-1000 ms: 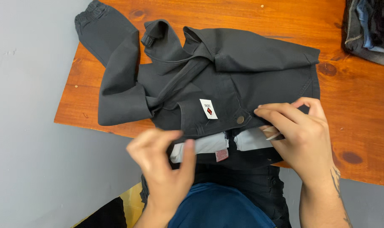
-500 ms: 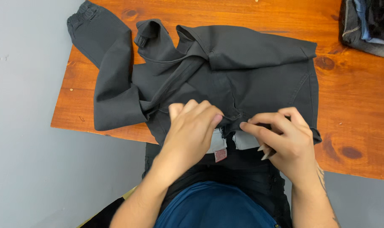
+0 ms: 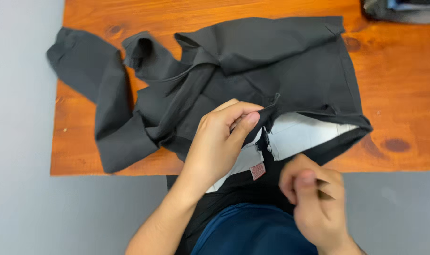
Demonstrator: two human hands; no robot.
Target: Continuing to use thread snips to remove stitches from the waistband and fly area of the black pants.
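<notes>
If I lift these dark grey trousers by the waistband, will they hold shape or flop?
The dark grey trousers would likely flop: the legs already lie crumpled and folded. The waistband in the left hand bends easily. Probably not slippery; the cloth looks matte on the wooden table.

Beyond the left hand (image 3: 222, 141), the crumpled dark grey cloth garment (image 3: 253, 71) covers most of the orange wooden table (image 3: 404, 94), blocking any flat path forward. Bare wood lies open to the right of the right hand (image 3: 314, 198), up to a folded dark pile (image 3: 404, 9) at the far corner.
</notes>
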